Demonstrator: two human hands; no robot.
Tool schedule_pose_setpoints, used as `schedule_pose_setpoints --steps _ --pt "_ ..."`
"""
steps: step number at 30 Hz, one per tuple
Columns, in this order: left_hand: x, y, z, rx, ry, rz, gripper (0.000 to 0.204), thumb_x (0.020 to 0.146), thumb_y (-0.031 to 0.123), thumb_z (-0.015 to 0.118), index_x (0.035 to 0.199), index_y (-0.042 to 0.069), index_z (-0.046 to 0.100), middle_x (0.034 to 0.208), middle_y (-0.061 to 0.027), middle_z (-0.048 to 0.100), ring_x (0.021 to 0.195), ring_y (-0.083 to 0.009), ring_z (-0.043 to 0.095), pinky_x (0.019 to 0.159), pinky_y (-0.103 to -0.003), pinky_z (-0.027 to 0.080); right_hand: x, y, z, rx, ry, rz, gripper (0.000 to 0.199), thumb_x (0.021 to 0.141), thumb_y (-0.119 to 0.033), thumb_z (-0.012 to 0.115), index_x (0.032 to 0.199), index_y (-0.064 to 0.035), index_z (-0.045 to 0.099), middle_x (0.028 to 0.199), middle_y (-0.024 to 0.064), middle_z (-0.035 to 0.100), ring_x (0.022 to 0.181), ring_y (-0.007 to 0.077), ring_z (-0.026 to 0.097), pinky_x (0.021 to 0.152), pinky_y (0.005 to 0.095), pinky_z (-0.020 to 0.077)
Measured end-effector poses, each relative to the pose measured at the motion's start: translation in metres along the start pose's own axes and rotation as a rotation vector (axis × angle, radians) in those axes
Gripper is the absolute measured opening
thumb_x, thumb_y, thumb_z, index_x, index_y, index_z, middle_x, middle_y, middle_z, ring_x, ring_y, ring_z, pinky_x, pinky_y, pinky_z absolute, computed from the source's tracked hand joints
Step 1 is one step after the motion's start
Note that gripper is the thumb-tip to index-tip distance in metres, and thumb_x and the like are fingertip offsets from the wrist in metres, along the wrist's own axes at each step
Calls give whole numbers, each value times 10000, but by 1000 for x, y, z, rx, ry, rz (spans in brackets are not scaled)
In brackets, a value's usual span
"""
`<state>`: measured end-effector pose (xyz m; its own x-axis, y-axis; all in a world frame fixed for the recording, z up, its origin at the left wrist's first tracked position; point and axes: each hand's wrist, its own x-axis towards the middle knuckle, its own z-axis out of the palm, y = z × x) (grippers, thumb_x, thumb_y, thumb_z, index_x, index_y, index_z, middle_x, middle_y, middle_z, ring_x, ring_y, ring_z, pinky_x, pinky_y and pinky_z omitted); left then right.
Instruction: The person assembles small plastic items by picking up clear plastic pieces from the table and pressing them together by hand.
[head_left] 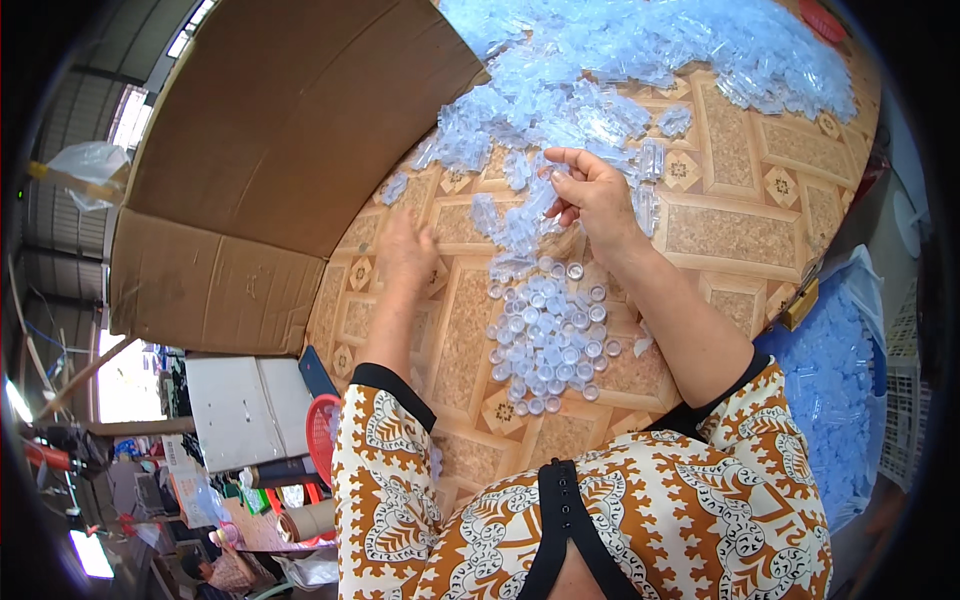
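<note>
My right hand hovers over a strip of small clear bluish plastic pieces. Its index finger and thumb are apart, the other fingers loosely curled, and no held piece shows. Motion smears my left hand, off to the left above the bare tabletop, so its fingers cannot be read. Between my forearms lies a cluster of small round clear plastic caps. A few clear rectangular plastic pieces lie in a row just beyond my right hand.
A large heap of clear bluish plastic pieces covers the far side of the patterned table. A cardboard box stands open at left. Right of the table is a bag of bluish pieces; a red basket sits lower left. Another person is farther off.
</note>
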<state>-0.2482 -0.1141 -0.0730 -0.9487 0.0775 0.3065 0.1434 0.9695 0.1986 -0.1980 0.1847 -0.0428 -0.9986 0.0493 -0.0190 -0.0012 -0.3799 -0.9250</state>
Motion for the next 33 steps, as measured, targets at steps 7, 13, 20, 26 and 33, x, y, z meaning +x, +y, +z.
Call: schedule_pose_setpoints --steps 7,13,20,26,33 --pt "72 -64 44 42 73 -99 589 890 144 658 1419 2 443 1424 -247 484 1345 -407 437 1122 -448 369 -13 3 4 -22 -53 11 363 943 -128 572 1269 32 577 807 6 606 641 81 605 530 206 465" --pt "71 -58 60 -16 79 -65 385 915 126 621 1287 37 575 1290 -233 590 1188 -402 557 996 -465 453 -12 12 8 -55 -64 69 333 945 -81 548 1267 -12 603 846 13 619 655 65 592 550 203 488" --pt "34 -7 15 -431 156 -192 235 976 118 566 1192 41 617 1006 -138 694 848 -297 678 774 -400 543 -12 10 10 -20 -157 81 362 951 -47 540 1309 -28 596 1034 50 674 701 75 593 585 199 484" --pt "-4 89 -34 -1214 -307 -271 254 1040 178 516 1233 27 581 985 -64 687 807 -142 691 751 -302 569 -4 13 2 125 -394 132 612 841 -47 577 1439 6 459 1001 53 697 678 90 620 572 224 490" --pt "-36 117 -50 -1278 -241 -194 254 1029 164 536 1233 22 592 918 -40 673 731 -94 637 670 -277 567 -2 8 2 87 -370 82 658 824 -126 668 1434 5 458 911 60 692 636 99 615 547 222 481"
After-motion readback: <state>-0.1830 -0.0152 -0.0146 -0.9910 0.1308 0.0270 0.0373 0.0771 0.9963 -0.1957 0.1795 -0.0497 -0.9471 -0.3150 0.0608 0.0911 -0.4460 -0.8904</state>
